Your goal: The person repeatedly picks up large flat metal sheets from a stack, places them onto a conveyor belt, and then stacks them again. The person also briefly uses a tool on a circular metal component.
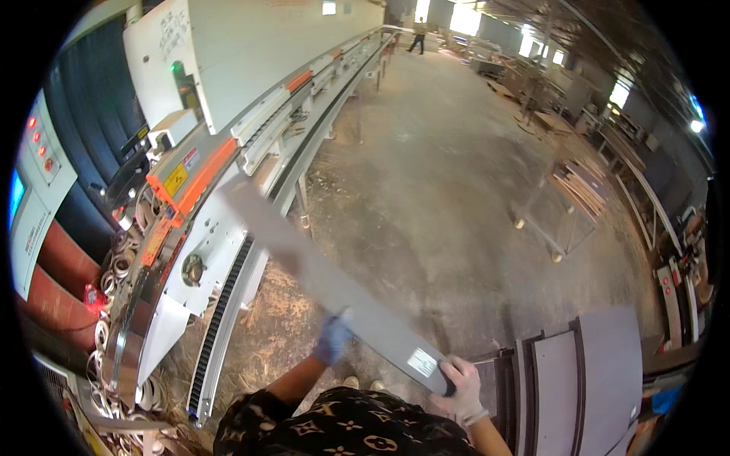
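Note:
A long, narrow grey board [361, 311] slants across the view, from beside the machine down to my right. My left hand [332, 340], in a blue-grey glove, is closed on the board's near edge around the middle of its length. My right hand [462, 389], in a white glove, grips the near end, next to a white label [422, 362]. The far end of the board is blurred and overlaps the machine's white bed plate [217, 235]. Some of my left fingers are hidden by the board.
The long machine [258, 45] with orange guards [205, 182] and a black roller track [220, 327] runs along the left. Grey panels [585, 372] stand stacked at lower right. A wheeled cart [578, 190] carries boards. Far back, another person [419, 34] stands on the floor.

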A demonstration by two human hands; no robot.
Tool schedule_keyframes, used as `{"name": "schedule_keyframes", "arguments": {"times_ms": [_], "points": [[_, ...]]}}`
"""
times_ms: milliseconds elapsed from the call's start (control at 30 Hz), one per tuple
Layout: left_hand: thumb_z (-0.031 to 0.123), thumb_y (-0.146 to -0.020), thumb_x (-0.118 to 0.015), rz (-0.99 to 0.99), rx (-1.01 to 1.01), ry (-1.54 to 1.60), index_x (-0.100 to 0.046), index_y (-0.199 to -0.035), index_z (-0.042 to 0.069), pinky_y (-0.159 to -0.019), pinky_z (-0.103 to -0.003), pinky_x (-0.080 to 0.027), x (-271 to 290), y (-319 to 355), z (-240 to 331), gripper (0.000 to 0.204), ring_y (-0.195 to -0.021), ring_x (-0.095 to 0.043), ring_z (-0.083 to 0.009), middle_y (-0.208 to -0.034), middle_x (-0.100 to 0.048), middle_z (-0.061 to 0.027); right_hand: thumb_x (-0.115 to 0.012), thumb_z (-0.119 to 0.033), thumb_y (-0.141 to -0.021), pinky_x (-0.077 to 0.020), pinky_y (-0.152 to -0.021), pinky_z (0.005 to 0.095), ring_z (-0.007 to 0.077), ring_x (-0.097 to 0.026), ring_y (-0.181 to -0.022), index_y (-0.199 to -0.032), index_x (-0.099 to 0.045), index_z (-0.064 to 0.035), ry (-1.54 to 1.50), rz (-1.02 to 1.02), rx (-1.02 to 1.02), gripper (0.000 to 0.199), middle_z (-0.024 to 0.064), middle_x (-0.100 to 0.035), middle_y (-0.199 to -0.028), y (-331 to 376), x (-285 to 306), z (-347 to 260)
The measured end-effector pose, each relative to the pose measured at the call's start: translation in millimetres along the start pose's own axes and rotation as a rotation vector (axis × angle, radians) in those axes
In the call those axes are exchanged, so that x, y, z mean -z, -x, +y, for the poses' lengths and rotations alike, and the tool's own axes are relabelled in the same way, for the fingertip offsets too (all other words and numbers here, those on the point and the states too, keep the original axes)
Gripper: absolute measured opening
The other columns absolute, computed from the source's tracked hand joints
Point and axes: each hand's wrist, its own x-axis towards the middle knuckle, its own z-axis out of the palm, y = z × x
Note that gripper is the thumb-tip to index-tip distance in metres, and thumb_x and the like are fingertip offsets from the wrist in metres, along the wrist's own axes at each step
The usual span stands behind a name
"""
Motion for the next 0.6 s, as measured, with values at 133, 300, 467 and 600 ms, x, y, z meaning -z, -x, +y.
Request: {"name": "schedule_keyframes", "arguments": {"times_ms": [133,300,467,600], "points": [[0.033,-0.087,-0.061,0.324,-0.064,0.250,-0.054,-0.111,0.010,-0.059,-0.029,-0.052,66.8,58.4,42.7,0.034,-0.071,-0.060,-0.0148,-0.086,-0.060,-0.0026,-0.071,-0.033,-0.057,-0.0379,-0.091,0.0471,0.0325,-0.049,-0.105,-0.107,-0.056,-0.0095,0.055,-0.068,0.363,0.057,0.0159,-0.052,-0.111,-97.1,-38.6,9.2],[0.032,-0.084,-0.065,0.633,-0.378,0.481,-0.052,-0.114,0.013,-0.075,-0.036,-0.047,160.0,118.9,55.0,0.039,-0.094,-0.055,-0.0174,-0.104,-0.059,-0.0025,-0.071,-0.022,-0.065,-0.0354,-0.098,0.0469,0.0351,-0.047,-0.113,-0.114,-0.055,-0.0077,-0.112,-0.046,0.378,0.054,0.0183,-0.050,-0.121,-165.3,-109.5,-31.0],[0.024,-0.088,-0.061,0.941,-0.519,0.582,-0.054,-0.111,0.008,-0.073,-0.037,-0.058,278.2,184.8,78.4,0.028,-0.089,-0.064,-0.0195,-0.103,-0.063,-0.0064,-0.069,-0.014,-0.077,-0.0332,-0.102,0.0445,0.0344,-0.041,-0.123,-0.125,-0.052,-0.0073,-0.710,-0.287,0.145,0.051,0.0185,-0.046,-0.130,-158.5,-206.2,-44.5],[0.024,-0.087,-0.062,1.135,-0.568,0.649,-0.056,-0.108,0.009,-0.073,-0.037,-0.058,383.8,220.8,84.7,0.025,-0.086,-0.064,-0.0196,-0.102,-0.064,-0.0058,-0.065,-0.019,-0.082,-0.0342,-0.101,0.0427,0.0339,-0.043,-0.121,-0.123,-0.052,-0.0057,-0.635,-0.444,0.111,0.045,0.0189,-0.047,-0.129,-134.2,-252.9,-79.6]]}}
